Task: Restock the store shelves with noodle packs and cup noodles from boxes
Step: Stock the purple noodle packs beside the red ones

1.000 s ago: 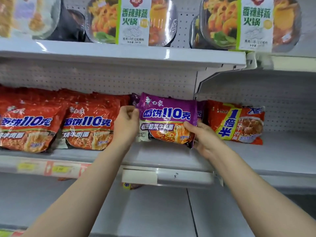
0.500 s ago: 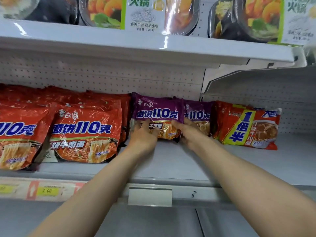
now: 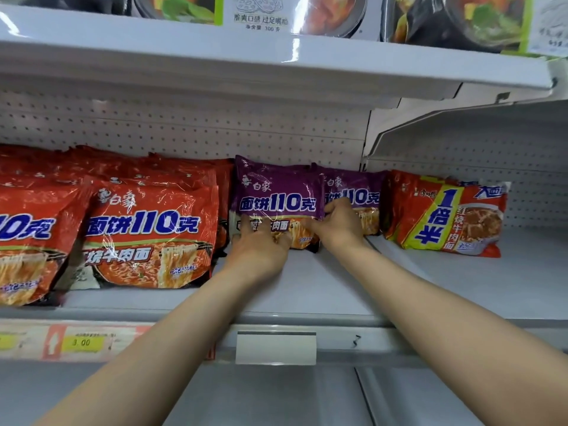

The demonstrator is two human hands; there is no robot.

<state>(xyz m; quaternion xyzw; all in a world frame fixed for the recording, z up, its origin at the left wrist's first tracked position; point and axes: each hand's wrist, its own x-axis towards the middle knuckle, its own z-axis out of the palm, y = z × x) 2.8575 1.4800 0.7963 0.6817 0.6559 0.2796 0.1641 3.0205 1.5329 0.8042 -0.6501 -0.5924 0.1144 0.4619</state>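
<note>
At the centre of the frame a purple noodle pack (image 3: 278, 195), a glossy crinkled plastic pillow with a sealed flat top edge, stands leaning back on the smooth grey-white metal shelf (image 3: 322, 290). The left hand (image 3: 261, 244) lies against its lower front with the fingers spread and nearly straight, pressing flat on the film. The right hand (image 3: 341, 224) is at the pack's right edge with the fingers curled round that edge, gripping it. Just behind and to the right stands a second purple pack (image 3: 358, 192), partly hidden by the first one and the right hand. To the left, filling the middle left of the frame, are rows of red noodle packs (image 3: 147, 229), shiny and wrinkled, packed closely one behind another. At the right, on the neighbouring shelf bay, a red pack with a yellow-green band (image 3: 445, 215) leans back by the white perforated back panel (image 3: 215, 130). On the shelf's front rail are a yellow price label (image 3: 81, 342) at lower left and a blank white label holder (image 3: 275, 348) in the middle. Along the top edge, on the upper shelf (image 3: 276, 59), stand dark round-cornered trays with paper sleeves (image 3: 261, 13).
</note>
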